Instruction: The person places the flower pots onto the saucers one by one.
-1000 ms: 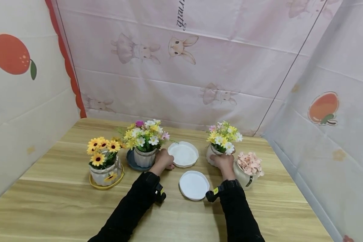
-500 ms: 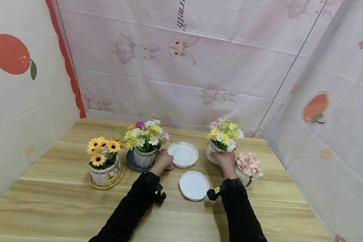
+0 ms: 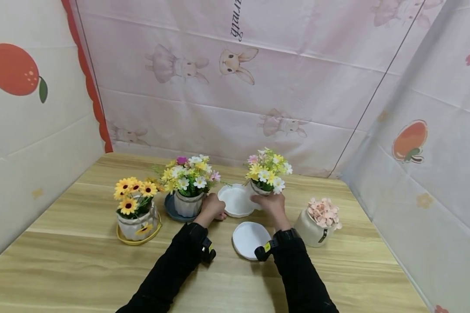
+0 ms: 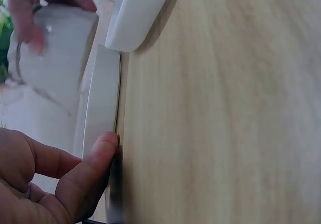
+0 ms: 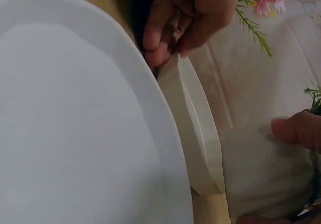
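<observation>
My left hand [image 3: 211, 206] pinches the near left rim of the far white saucer [image 3: 236, 201]; in the left wrist view the thumb presses on the saucer's outer side [image 4: 103, 98]. With my right hand [image 3: 272, 206] I grip a pale ceramic flowerpot [image 4: 62, 48] by its upper part. White, yellow and pink daisies [image 3: 268, 170] fill it. This pot stands over the far saucer's right edge, its base close to the rim in the right wrist view. In the head view, the right hand hides most of the pot. A second white saucer [image 3: 250, 240] lies nearer me, touched by neither hand.
Left of my left hand, a pot of mixed flowers [image 3: 188, 204] stands on a blue saucer [image 3: 171, 212]. Farther left, a sunflower pot [image 3: 135, 228] sits on a yellow saucer [image 3: 127, 241]. A cream pot with pink blossoms [image 3: 313, 230] stands at right. Printed cloth walls [image 3: 203, 117] enclose the table.
My right hand has lifted the daisy pot and carried it left from beside the cream pot to the far saucer. The left hand has stayed at the saucer's rim.
</observation>
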`<state>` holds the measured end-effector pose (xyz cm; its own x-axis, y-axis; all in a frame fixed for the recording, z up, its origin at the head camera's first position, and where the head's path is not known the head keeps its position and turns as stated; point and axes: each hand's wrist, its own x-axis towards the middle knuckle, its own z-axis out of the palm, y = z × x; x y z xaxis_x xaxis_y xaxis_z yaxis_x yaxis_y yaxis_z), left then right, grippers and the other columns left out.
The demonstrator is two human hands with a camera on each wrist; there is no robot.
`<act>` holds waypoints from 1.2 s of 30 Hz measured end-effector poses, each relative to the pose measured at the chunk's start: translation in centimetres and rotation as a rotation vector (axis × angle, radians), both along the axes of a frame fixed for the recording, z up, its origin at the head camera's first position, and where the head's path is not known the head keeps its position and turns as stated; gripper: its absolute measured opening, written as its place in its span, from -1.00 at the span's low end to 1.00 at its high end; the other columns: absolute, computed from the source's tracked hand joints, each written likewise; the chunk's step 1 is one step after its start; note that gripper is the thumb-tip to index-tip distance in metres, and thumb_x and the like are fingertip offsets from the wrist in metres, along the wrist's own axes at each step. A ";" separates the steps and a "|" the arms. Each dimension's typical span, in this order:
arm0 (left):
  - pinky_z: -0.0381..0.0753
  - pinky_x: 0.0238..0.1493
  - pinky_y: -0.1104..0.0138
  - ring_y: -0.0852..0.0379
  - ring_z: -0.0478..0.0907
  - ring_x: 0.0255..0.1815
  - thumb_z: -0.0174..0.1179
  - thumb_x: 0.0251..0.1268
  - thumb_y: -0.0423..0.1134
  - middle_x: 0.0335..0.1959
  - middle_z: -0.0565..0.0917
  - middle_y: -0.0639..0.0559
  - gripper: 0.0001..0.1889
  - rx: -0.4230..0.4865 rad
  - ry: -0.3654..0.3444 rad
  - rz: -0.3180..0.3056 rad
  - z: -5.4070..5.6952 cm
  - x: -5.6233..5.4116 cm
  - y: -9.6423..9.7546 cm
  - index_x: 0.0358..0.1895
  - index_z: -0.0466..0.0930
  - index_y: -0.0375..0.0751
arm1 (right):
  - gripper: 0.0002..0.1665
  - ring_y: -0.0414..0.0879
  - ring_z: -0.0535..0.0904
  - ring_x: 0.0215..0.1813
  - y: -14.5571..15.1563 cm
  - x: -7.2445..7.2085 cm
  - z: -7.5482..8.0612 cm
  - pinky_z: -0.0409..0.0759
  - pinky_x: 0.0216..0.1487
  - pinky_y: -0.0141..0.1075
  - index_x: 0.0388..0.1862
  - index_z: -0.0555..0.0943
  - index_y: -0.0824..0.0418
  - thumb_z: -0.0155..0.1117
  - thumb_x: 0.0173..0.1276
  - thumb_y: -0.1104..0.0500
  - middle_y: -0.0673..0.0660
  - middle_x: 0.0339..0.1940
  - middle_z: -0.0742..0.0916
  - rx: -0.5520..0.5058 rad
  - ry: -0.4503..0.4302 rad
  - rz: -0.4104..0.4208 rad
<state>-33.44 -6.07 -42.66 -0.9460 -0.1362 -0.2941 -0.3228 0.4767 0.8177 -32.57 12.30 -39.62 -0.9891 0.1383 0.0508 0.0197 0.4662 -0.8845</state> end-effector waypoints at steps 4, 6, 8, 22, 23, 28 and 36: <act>0.56 -0.66 0.36 0.08 0.58 -0.71 -0.04 0.17 -0.47 -0.65 0.62 -0.16 -0.81 0.012 0.019 -0.014 -0.1 0.1 -0.1 -0.21 0.50 -0.50 | -0.05 0.12 0.34 0.25 -1.8 0.0 -0.2 0.37 0.16 -0.07 0.30 0.32 0.26 0.55 -0.10 0.18 0.26 0.23 0.46 0.047 0.033 0.037; 0.57 -0.65 0.33 0.04 0.60 -0.67 -0.04 0.18 -0.46 -0.63 0.63 -0.17 -0.79 0.022 0.027 -0.024 -0.1 0.2 -0.2 -0.16 0.49 -0.52 | -0.07 0.10 0.36 0.23 -2.6 0.1 -0.2 0.38 0.15 -0.08 0.29 0.34 0.24 0.56 -0.10 0.17 0.23 0.21 0.48 0.058 0.045 0.066; 0.58 -0.63 0.31 0.00 0.61 -0.64 -0.04 0.23 -0.44 -0.62 0.63 -0.19 -0.74 0.044 0.031 -0.035 -0.1 0.3 -0.2 -0.07 0.46 -0.55 | -0.10 0.09 0.39 0.21 -3.2 0.1 -0.4 0.40 0.13 -0.08 0.27 0.37 0.24 0.55 -0.09 0.17 0.22 0.19 0.51 0.081 0.055 0.102; 0.59 -0.61 0.27 -0.03 0.61 -0.62 -0.02 0.26 -0.45 -0.56 0.62 -0.25 -0.63 0.117 0.045 -0.056 0.1 0.7 -0.3 0.12 0.35 -0.57 | -0.17 0.12 0.43 0.16 -4.3 -0.3 -1.7 0.44 0.07 -0.08 0.22 0.42 0.27 0.53 -0.09 0.27 0.24 0.12 0.55 0.139 0.086 0.183; 0.59 -0.61 0.27 -0.02 0.61 -0.62 -0.02 0.25 -0.46 -0.56 0.62 -0.25 -0.61 0.117 0.046 -0.058 0.0 0.7 -0.3 0.14 0.33 -0.57 | -0.18 0.12 0.43 0.16 -4.4 -0.3 -1.6 0.44 0.07 -0.07 0.21 0.42 0.28 0.53 -0.10 0.28 0.24 0.12 0.55 0.135 0.085 0.184; 0.58 -0.62 0.28 0.01 0.60 -0.64 -0.02 0.22 -0.49 -0.57 0.61 -0.23 -0.64 0.111 0.047 -0.056 -0.2 0.6 -0.4 0.09 0.38 -0.57 | -0.18 0.13 0.41 0.17 -4.6 -0.4 -1.7 0.42 0.10 -0.06 0.21 0.42 0.30 0.53 -0.10 0.30 0.26 0.13 0.54 0.123 0.085 0.186; 0.59 -0.60 0.28 0.01 0.61 -0.62 -0.05 0.28 -0.46 -0.55 0.60 -0.21 -0.58 0.125 0.058 -0.049 -0.3 0.5 -0.6 0.20 0.27 -0.55 | -0.03 0.16 0.42 0.16 -5.2 -1.0 -2.1 0.41 0.11 -0.07 0.27 0.25 0.36 0.55 -0.11 0.29 0.31 0.17 0.48 0.118 0.129 0.146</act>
